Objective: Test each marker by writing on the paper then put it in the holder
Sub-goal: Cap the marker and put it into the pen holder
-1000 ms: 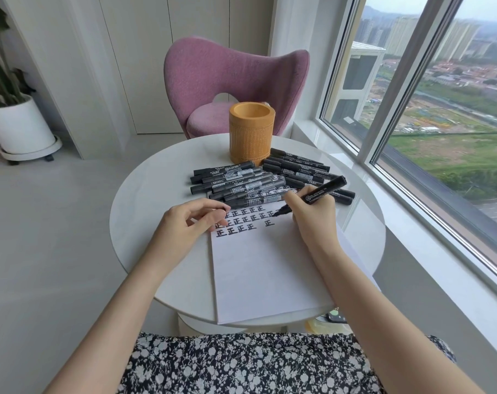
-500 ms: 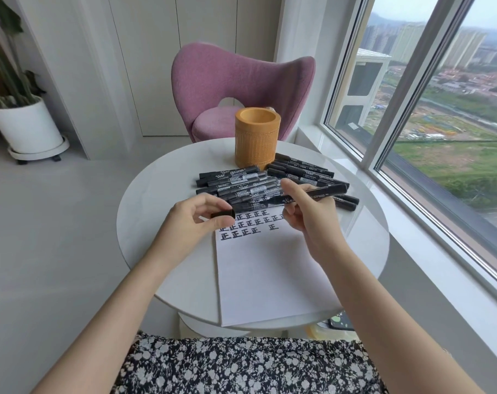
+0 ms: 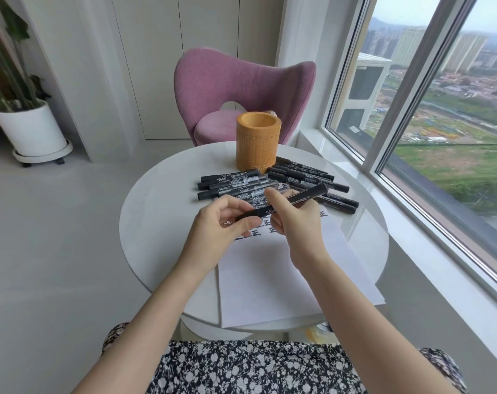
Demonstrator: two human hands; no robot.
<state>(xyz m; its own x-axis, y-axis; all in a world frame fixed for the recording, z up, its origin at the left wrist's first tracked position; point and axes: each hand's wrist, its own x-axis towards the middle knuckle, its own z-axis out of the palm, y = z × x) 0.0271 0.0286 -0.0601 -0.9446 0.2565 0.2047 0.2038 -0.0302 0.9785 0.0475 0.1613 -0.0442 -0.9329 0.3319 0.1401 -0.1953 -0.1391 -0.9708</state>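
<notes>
My right hand (image 3: 294,223) grips a black marker (image 3: 304,197) by its barrel, above the white paper (image 3: 270,274). My left hand (image 3: 221,226) pinches the black cap (image 3: 247,215) at the marker's left end, and the cap meets the barrel. Rows of black written characters (image 3: 265,226) show on the paper, partly hidden by both hands. An orange cylindrical holder (image 3: 257,140) stands at the far side of the round white table (image 3: 156,211). Several black markers (image 3: 230,183) lie in two piles between the holder and the paper.
A pink chair (image 3: 241,92) stands behind the table. A white plant pot (image 3: 29,130) on a wheeled base sits at the far left. A large window (image 3: 440,109) and its sill run along the right. A roll of tape (image 3: 318,334) lies below the table.
My right hand lifted the marker off the paper after writing. My left hand brought the cap up and both hands came together, joining cap and marker tip.
</notes>
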